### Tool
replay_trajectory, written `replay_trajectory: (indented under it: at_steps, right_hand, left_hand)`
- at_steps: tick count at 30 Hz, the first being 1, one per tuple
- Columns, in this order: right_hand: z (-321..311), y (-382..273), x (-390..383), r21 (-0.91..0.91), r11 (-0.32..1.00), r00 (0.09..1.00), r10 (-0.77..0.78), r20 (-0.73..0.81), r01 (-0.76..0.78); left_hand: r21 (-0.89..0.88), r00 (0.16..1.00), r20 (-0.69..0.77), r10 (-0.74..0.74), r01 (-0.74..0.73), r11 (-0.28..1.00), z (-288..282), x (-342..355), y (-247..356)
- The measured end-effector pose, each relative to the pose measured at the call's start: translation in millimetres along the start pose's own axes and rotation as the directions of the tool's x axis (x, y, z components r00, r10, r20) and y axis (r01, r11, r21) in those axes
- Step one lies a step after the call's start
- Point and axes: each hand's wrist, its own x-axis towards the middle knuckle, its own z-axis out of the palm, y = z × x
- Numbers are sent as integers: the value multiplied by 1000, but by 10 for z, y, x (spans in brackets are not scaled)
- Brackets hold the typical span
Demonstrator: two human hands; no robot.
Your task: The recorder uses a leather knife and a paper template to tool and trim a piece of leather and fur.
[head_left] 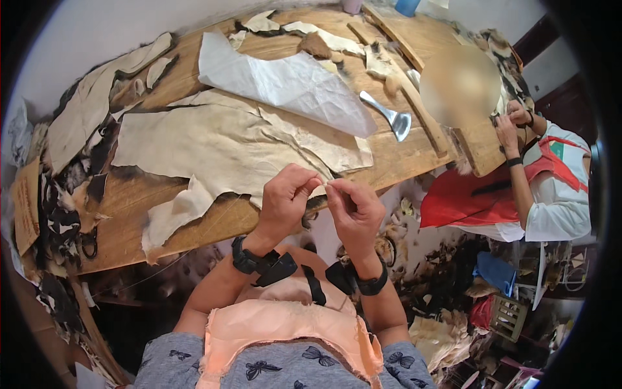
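The counter [123, 233] bears the pale hide [194, 139], spread out. A white sheet [278, 84] overlaps the hide's far side. Your left hand [285, 198] and right hand [357, 211] meet at the hide's near edge, each pinched closed, tips nearly touching; what they pinch is too small to tell. Metal tool [392, 117] right of the hide. Judged partway: a seam-like line [304, 152] crosses the hide; its ragged edge looks unfinished.

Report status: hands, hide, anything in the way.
Left hand, right hand pinched, nearly meeting by pale hide. Anything held: unclear. Hide spread on wooden table. White sheet overlaps far side.
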Motion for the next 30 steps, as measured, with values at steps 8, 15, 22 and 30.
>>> replay_trajectory:
  at_steps: [8,15,22,30]
  right_hand:
    - [60,31,-20,-121,956,959,-275,-66,266]
    - [64,63,-55,-208,922,933,-349,-87,325]
    - [61,73,-46,-241,897,906,-407,-119,371]
    - [60,61,-70,-261,894,904,-406,-135,363]
  left_hand:
    - [-123,984,139,-109,127,984,-25,-66,111]
    - [-189,973,198,-121,159,969,22,-116,81]
    - [-201,959,254,-126,180,963,14,-104,132]
    - [-254,950,289,-122,198,947,7,-136,81]
